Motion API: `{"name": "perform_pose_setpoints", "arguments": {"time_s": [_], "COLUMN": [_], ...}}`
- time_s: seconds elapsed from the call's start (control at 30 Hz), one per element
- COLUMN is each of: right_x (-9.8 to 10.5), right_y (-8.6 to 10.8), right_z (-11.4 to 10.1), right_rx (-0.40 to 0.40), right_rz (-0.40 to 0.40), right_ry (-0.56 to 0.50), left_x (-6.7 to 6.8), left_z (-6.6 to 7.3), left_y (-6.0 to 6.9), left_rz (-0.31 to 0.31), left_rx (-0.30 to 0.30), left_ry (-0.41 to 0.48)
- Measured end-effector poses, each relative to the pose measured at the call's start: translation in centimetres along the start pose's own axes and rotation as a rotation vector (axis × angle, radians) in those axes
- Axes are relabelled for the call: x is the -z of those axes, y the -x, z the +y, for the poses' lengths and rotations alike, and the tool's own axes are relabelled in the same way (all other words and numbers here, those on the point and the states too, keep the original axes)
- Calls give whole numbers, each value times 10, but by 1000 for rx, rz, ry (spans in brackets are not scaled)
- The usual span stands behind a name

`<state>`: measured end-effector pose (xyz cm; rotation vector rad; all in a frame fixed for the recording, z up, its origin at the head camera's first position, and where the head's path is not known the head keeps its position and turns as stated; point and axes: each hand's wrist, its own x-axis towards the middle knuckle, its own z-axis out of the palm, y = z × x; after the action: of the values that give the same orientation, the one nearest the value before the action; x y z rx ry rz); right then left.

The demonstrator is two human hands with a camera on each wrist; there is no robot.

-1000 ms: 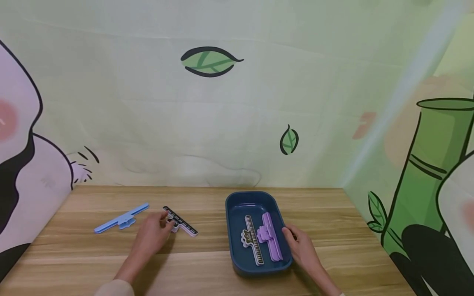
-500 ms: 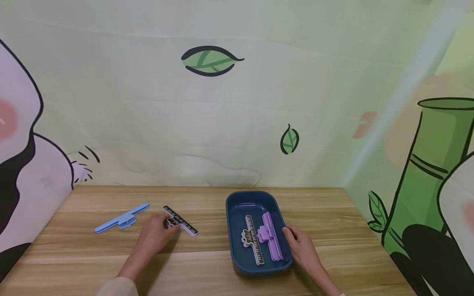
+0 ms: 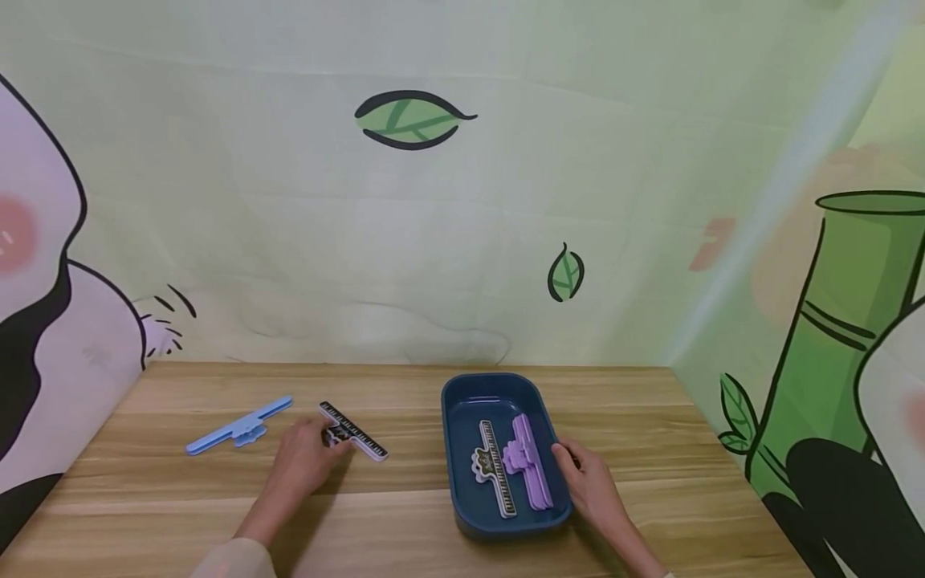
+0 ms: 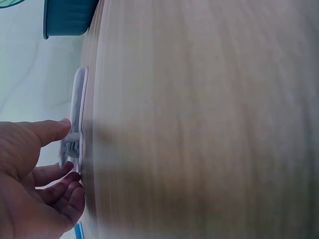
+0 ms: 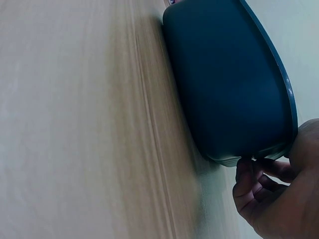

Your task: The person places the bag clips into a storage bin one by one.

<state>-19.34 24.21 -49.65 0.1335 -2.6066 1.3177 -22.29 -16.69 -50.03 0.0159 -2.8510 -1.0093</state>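
In the head view a clip with a black-and-white piano-key pattern (image 3: 361, 439) lies on the table, left of the middle. My left hand (image 3: 307, 457) has its thumb and forefinger on either side of the clip's handle; the left wrist view shows the clip's spring (image 4: 73, 146) between them. My right hand (image 3: 588, 478) grips the right wall of a dark blue bin (image 3: 450, 449), fingers curled against its outer side. Inside the bin lie a second piano-key clip (image 3: 497, 470) and a purple clip (image 3: 531, 466), side by side.
A light blue clip (image 3: 238, 425) lies on the wooden table (image 3: 390, 514) to the left of my left hand. Behind the table hangs a pale green backdrop (image 3: 289, 241) printed with leaves and bamboo.
My left hand has shifted slightly right, and its thumb has come forward onto the near side of the piano-key clip's handle. My right hand and the bin stay put.
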Motion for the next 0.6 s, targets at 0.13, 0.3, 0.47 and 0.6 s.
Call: {"name": "perform_pose_setpoints", "arguments": {"time_s": [0.13, 0.3, 0.47, 0.6], "right_x": [0, -1, -1, -1], "right_y": [-1, -1, -1, -1], "right_z": [0, 1, 1, 2], "right_rx": [9, 15, 6, -3], "right_rz": [1, -2, -5, -7], "right_ry": [-4, -9, -5, 1], "left_x": [0, 1, 5, 8], "left_z": [-1, -2, 0, 3], "left_y": [-2, -5, -7, -7], "left_rz": [0, -5, -24, -39], "left_rx": [-11, -5, 24, 39], "left_ry": [10, 34, 108, 137]}}
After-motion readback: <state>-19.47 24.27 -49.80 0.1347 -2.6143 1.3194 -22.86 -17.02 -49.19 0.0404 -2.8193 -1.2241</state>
